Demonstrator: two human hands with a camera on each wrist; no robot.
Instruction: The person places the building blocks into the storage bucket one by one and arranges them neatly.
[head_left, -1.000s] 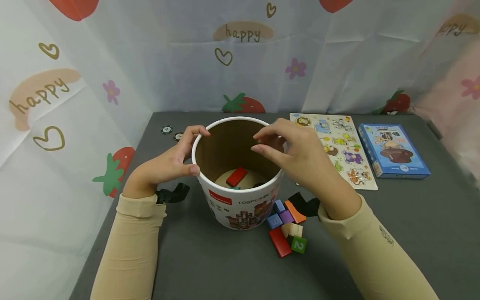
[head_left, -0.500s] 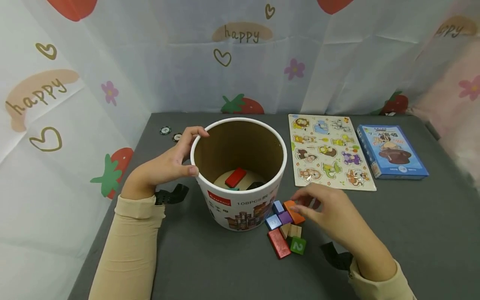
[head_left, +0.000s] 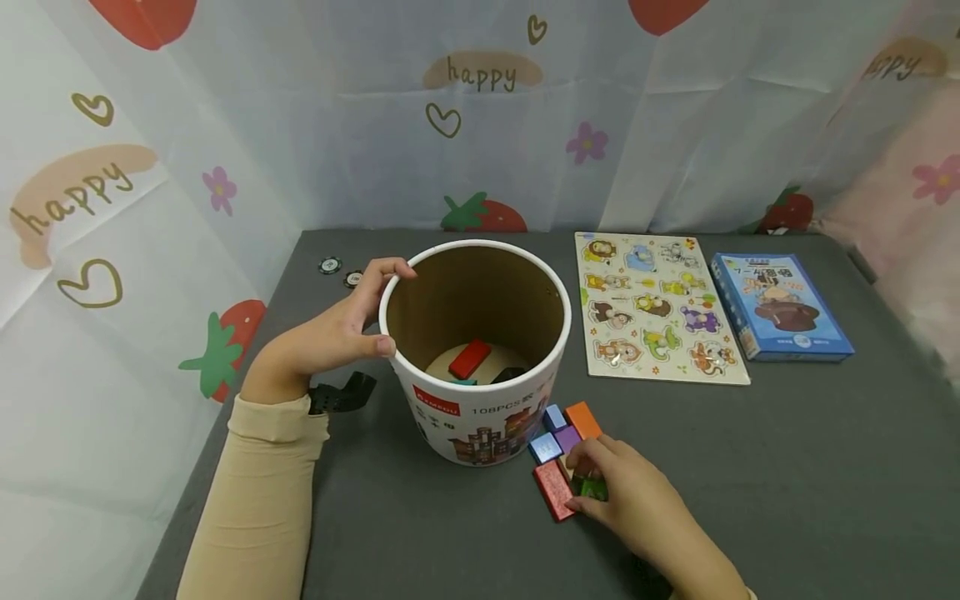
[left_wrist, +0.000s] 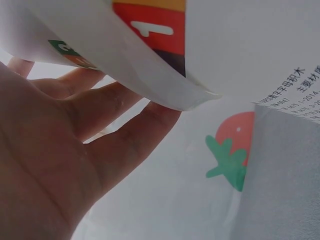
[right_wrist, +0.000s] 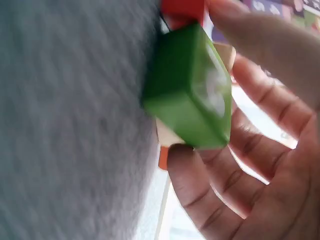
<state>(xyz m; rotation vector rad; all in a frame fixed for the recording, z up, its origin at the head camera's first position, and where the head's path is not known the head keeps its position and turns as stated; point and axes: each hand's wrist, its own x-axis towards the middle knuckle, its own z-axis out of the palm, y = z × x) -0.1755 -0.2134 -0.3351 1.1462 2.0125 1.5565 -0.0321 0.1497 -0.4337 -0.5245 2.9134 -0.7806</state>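
A tall white bucket (head_left: pixel 487 392) with printed sides stands mid-table, a red block (head_left: pixel 470 359) and a few darker pieces on its floor. My left hand (head_left: pixel 337 329) holds its left rim, thumb at the front and fingers at the upper left. In the left wrist view, the fingers lie along the printed wall. My right hand (head_left: pixel 626 492) reaches over a small pile of blocks right of the bucket, thumb tip at a red block (head_left: pixel 555 490). Between its spread thumb and fingers sits a green cube (right_wrist: pixel 187 92) with a white figure. Wooden blocks behind it are partly hidden.
Blue blocks (head_left: pixel 546 447), a purple block (head_left: pixel 567 438) and an orange block (head_left: pixel 582 420) lie beside the bucket. Behind them are an animal puzzle board (head_left: pixel 660 308) and a blue box (head_left: pixel 782 307). Two round chips (head_left: pixel 330 265) lie at the back left.
My right hand has moved from above the bucket's opening, down and toward me, to the block pile. The left hand stays at the rim.
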